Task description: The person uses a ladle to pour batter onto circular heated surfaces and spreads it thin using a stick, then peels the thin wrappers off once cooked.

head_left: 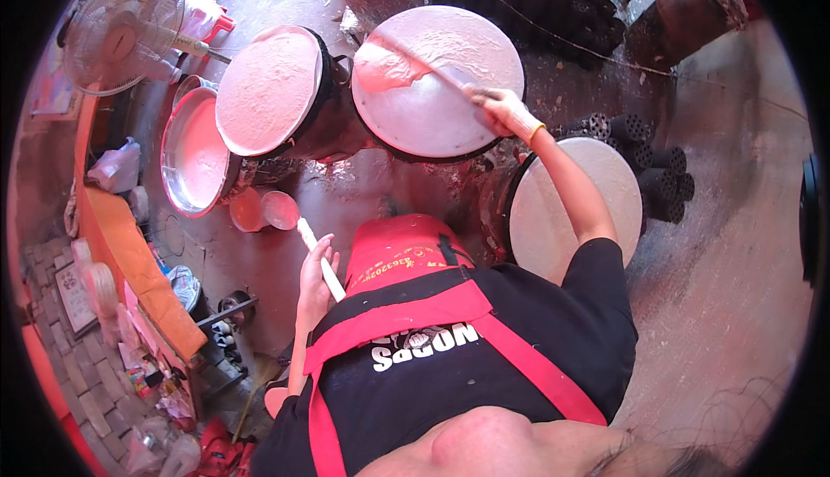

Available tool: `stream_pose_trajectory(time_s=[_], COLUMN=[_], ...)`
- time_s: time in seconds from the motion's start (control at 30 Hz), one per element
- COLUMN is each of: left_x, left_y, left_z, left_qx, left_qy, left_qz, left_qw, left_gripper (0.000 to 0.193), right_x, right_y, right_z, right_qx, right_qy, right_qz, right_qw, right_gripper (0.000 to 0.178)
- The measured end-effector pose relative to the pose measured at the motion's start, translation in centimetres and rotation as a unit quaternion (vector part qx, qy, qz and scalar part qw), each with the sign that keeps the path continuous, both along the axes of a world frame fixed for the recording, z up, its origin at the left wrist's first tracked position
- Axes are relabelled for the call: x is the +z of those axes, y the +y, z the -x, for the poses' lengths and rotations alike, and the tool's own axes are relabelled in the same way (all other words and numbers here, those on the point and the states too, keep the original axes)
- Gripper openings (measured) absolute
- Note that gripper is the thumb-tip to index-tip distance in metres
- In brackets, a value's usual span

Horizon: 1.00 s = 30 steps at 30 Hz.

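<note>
My right hand (501,112), in a pale glove with a yellow cuff edge, is closed on a long thin stick-like spreader (413,55). The spreader slants across a round griddle (419,121) in front of me. A thin layer of batter (458,29) covers the griddle's far part, with a thicker patch at the left; its near part shows bare grey metal. Lower down on the left, my left hand (318,268) grips a ladle (318,256) by its white handle. The ladle's round bowl points away from me, beside a small orange-red bowl (246,210).
Left of the griddle stands another with a pale round sheet (268,88), by a metal basin of batter (203,153). A third covered griddle (577,204) is at the right, beside perforated black coal cylinders (661,187). A fan (121,44) and an orange counter (138,248) stand left.
</note>
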<state>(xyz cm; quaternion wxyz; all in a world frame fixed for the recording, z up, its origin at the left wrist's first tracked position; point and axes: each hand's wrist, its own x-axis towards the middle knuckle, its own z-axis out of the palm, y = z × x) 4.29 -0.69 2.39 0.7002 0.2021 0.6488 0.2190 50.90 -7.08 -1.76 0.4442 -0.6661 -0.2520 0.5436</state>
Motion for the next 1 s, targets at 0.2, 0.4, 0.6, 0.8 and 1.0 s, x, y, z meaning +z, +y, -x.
stream_pose_trajectory(time_s=[0.2, 0.4, 0.6, 0.8, 1.0], left_x=[0.7, 0.0, -1.8, -2.7, -1.5], left_y=[3.1, 9.3, 15.8, 19.2, 19.2], left_z=[0.3, -0.8, 3.9, 10.8, 17.9], left_qx=[-0.074, -0.225, -0.312, -0.306, -0.263], left_qy=[0.037, -0.025, -0.064, -0.085, -0.051], left_qz=[-0.016, -0.039, -0.055, -0.028, -0.077], left_qw=[0.996, 0.973, 0.946, 0.948, 0.96], left_gripper=[0.022, 0.019, 0.019, 0.025, 0.033], right_x=[-0.5, -2.3, -1.2, -4.3, -5.8], right_y=[-8.7, -5.9, -13.6, -1.2, 24.9], right_z=[4.5, 11.4, 23.4, 34.1, 32.7], right_qx=[-0.014, -0.324, -0.217, -0.385, -0.498], right_qy=[0.075, 0.08, 0.061, 0.302, 0.076], right_qz=[0.039, -0.034, 0.016, -0.276, -0.212], right_qw=[0.996, 0.942, 0.974, 0.827, 0.837], right_gripper=[0.041, 0.036, 0.042, 0.053, 0.027])
